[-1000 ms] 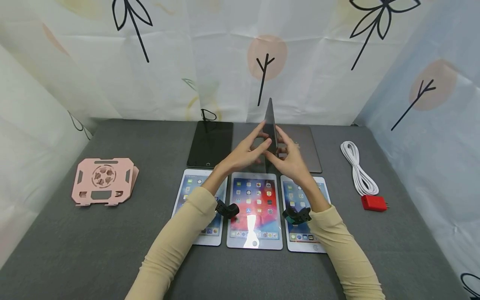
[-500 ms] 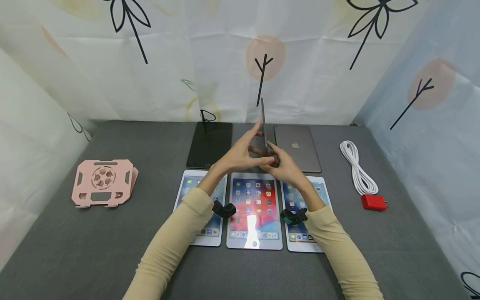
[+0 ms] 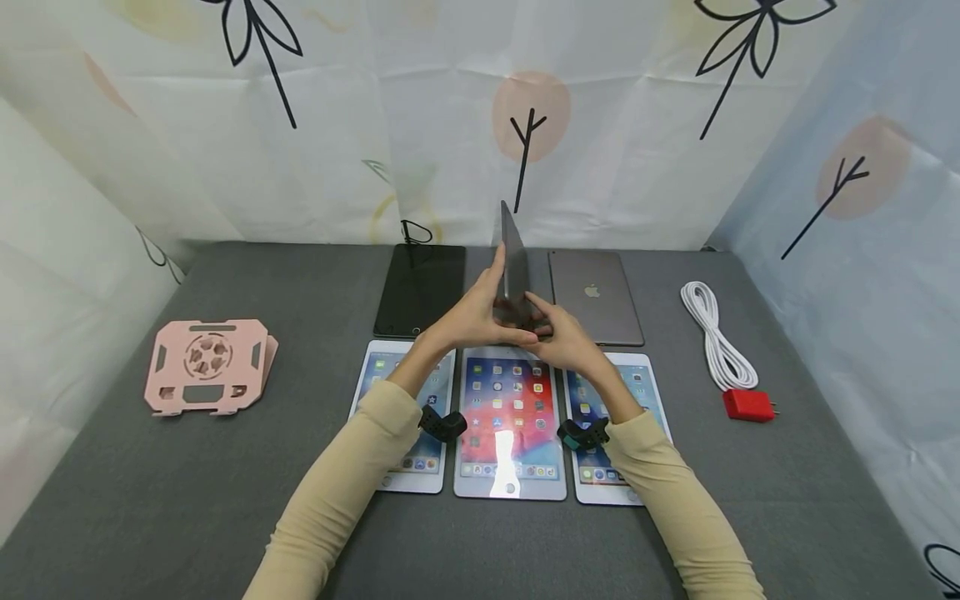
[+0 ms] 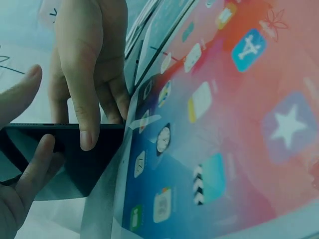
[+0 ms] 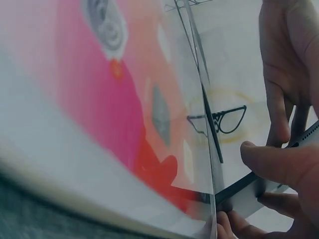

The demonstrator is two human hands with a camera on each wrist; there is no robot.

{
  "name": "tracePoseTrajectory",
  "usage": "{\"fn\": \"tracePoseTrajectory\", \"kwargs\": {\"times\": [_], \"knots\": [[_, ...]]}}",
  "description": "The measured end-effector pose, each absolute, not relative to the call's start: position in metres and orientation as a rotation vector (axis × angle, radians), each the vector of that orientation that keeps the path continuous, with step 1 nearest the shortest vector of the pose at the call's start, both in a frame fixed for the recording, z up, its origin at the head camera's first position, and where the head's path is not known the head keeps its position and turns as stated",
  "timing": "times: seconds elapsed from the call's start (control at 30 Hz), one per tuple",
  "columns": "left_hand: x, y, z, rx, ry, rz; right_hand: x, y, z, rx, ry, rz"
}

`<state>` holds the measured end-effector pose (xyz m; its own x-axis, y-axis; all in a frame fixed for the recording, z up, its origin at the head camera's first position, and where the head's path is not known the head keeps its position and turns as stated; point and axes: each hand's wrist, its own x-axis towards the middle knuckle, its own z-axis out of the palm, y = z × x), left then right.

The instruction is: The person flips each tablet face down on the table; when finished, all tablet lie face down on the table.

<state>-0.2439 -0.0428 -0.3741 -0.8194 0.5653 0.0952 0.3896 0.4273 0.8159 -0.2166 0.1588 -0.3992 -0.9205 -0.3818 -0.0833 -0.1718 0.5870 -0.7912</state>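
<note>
A thin dark grey tablet (image 3: 516,262) stands upright on edge between both hands, behind the row of white tablets. My left hand (image 3: 474,318) grips its left side, with one finger stretched up along it and the thumb reaching across to the right hand. My right hand (image 3: 566,337) pinches it low down, its thumb on one face. In the left wrist view the right thumb (image 4: 85,134) presses on the dark face of the tablet. In the right wrist view the right hand (image 5: 294,174) has thumb and fingers on either side of the tablet's edge.
White tablets with lit screens lie in front: left (image 3: 435,392), middle (image 3: 510,425) and right (image 3: 641,379). A black tablet (image 3: 420,287) and a grey tablet, logo up (image 3: 596,296), flank the hands. A pink metal stand (image 3: 206,367) is left; a white cable (image 3: 716,337) and red plug (image 3: 747,406) lie right.
Both hands have shifted left with the tablet, which has turned through edge-on so its other side faces the head view. The grey tablet on the right has come into fuller view.
</note>
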Motion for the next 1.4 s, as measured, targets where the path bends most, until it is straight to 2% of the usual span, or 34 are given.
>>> {"fn": "tracePoseTrajectory", "kwargs": {"times": [0.53, 0.87, 1.1, 1.4], "knots": [[-0.237, -0.049, -0.386, 0.52, 2.528, 1.552, -0.215, 0.16, -0.403, -0.383, 2.563, -1.175], [-0.237, -0.058, -0.394, 0.391, 2.255, 1.845, -0.217, 0.168, -0.402, -0.351, 2.461, -1.266], [-0.238, -0.064, -0.397, 0.23, 2.113, 1.85, -0.219, 0.171, -0.401, -0.284, 2.4, -1.353], [-0.241, -0.071, -0.405, 0.181, 2.116, 1.714, -0.217, 0.172, -0.398, -0.126, 2.362, -1.445]]}}
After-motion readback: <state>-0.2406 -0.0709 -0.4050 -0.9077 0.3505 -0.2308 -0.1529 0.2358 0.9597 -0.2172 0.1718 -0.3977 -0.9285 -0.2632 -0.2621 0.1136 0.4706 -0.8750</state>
